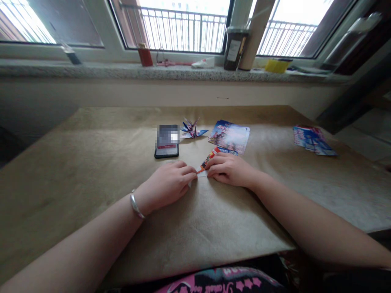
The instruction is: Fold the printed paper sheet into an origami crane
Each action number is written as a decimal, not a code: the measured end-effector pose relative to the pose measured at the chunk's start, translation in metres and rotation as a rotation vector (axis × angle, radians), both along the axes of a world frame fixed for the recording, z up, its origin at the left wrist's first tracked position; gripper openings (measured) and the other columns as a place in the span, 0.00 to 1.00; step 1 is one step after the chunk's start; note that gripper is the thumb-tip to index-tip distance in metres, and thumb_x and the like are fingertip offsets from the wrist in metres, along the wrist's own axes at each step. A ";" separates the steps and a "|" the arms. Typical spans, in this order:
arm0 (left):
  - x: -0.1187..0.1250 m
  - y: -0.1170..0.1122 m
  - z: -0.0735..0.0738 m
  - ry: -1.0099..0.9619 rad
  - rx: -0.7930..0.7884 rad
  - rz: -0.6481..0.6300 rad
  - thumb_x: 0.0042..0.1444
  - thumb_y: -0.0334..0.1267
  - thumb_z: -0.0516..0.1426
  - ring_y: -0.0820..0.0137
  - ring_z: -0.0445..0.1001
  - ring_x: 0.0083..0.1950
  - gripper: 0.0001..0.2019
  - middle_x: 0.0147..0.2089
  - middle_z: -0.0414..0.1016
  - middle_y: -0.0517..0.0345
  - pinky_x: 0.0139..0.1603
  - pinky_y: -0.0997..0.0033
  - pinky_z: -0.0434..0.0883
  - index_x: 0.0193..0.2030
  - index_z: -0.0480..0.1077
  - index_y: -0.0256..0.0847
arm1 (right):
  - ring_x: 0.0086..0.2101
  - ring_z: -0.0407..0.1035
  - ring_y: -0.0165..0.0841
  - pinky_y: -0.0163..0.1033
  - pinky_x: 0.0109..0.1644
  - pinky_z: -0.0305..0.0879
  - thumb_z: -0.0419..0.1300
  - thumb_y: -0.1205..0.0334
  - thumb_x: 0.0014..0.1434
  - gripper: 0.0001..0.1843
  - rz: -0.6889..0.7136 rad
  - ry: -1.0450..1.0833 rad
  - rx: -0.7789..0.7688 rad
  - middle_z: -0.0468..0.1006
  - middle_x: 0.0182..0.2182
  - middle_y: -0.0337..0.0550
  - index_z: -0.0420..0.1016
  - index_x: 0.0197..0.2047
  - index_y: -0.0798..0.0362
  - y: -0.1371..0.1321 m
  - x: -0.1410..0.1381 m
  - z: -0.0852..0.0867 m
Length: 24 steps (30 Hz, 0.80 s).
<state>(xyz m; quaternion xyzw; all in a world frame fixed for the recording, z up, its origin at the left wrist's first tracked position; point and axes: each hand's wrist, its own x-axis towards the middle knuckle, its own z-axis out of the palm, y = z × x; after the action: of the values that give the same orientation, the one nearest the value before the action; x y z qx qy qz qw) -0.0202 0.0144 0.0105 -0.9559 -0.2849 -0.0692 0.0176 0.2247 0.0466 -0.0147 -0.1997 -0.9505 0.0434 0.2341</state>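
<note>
- A tan-covered table stood below a windowsill.
- Orange-and-white paper lay on it, between and under the fingertips.
- Left hand (silver bangle at the wrist): fingers bunched narrowly at the paper's near-left tip.
- Right hand: fingers curled over its right side; pinch or press could not be told for either.
- Beyond the grip: phone, folded paper figure, printed sheets.

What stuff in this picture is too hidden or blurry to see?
In the head view:
Phone: square blocks mask the upper screen.
Orange-patterned paper: the right hand covers part.
Square paper stack: blur hides its small lettering.
Pink-printed clothing: the bottom edge cuts it off.
</note>
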 end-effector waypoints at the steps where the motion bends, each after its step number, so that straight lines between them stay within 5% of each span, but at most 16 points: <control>1: 0.000 0.000 0.000 -0.003 -0.005 -0.001 0.55 0.27 0.53 0.64 0.70 0.46 0.15 0.48 0.75 0.55 0.46 0.63 0.72 0.48 0.71 0.40 | 0.41 0.70 0.33 0.41 0.48 0.67 0.55 0.68 0.59 0.10 0.001 0.005 -0.017 0.79 0.41 0.44 0.78 0.35 0.50 0.001 0.002 -0.001; 13: -0.011 0.009 -0.008 -0.074 -0.017 -0.013 0.60 0.31 0.51 0.68 0.71 0.42 0.11 0.43 0.75 0.54 0.43 0.68 0.71 0.44 0.73 0.42 | 0.43 0.70 0.34 0.43 0.50 0.67 0.55 0.67 0.61 0.09 0.030 0.089 -0.087 0.78 0.40 0.47 0.77 0.36 0.52 -0.003 -0.012 -0.009; 19: -0.005 0.006 -0.014 -0.137 -0.022 -0.046 0.61 0.31 0.50 0.65 0.69 0.54 0.12 0.52 0.73 0.51 0.56 0.63 0.69 0.49 0.71 0.39 | 0.43 0.69 0.33 0.42 0.50 0.67 0.55 0.67 0.61 0.09 0.020 0.121 -0.087 0.76 0.41 0.47 0.77 0.36 0.51 -0.003 -0.015 -0.012; 24: 0.000 0.004 -0.014 -0.135 -0.013 -0.058 0.62 0.31 0.50 0.65 0.72 0.52 0.15 0.52 0.73 0.50 0.53 0.62 0.72 0.52 0.70 0.40 | 0.41 0.69 0.33 0.41 0.48 0.67 0.55 0.67 0.61 0.09 0.021 0.128 -0.085 0.75 0.39 0.47 0.77 0.37 0.52 -0.001 -0.014 -0.012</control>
<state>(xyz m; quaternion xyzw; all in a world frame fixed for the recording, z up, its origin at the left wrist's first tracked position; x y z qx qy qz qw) -0.0206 0.0179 -0.0031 -0.9570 -0.2581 -0.1321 -0.0098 0.2103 0.0457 -0.0266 -0.1964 -0.9329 0.0990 0.2850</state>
